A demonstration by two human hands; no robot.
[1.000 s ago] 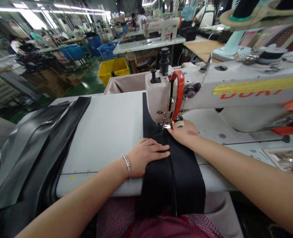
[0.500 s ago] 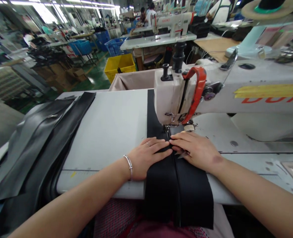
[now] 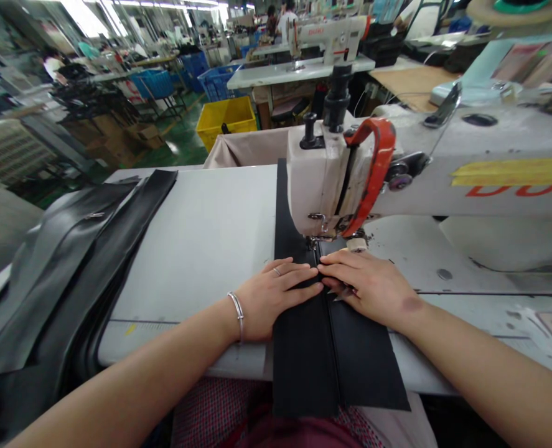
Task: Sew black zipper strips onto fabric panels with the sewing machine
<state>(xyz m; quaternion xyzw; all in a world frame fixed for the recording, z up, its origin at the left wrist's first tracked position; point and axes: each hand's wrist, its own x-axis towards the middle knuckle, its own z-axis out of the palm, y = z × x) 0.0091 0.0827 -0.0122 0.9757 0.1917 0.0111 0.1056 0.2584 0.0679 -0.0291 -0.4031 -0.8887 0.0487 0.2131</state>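
Observation:
Black material with a lengthwise seam (image 3: 306, 354) runs under the needle area of a white sewing machine (image 3: 310, 186) and hangs over the table's front edge. My left hand (image 3: 276, 295) lies on its left part, fingers spread towards the seam, with a ring and a bracelet on. On the right side of the seam rests my right hand (image 3: 369, 283), holding small metal snips (image 3: 342, 292) under its curled fingers. The fingertips of both hands nearly meet just in front of the presser foot (image 3: 313, 242).
Black strips (image 3: 84, 267) lie stacked at the table's left. Behind the table (image 3: 201, 242) stand a yellow bin (image 3: 226, 121), blue crates and another sewing machine (image 3: 334, 37). People are in the far background.
The black material has moved forward under the machine, and its near end hangs less far down. Both hands keep nearly the same pose. The view has shifted slightly.

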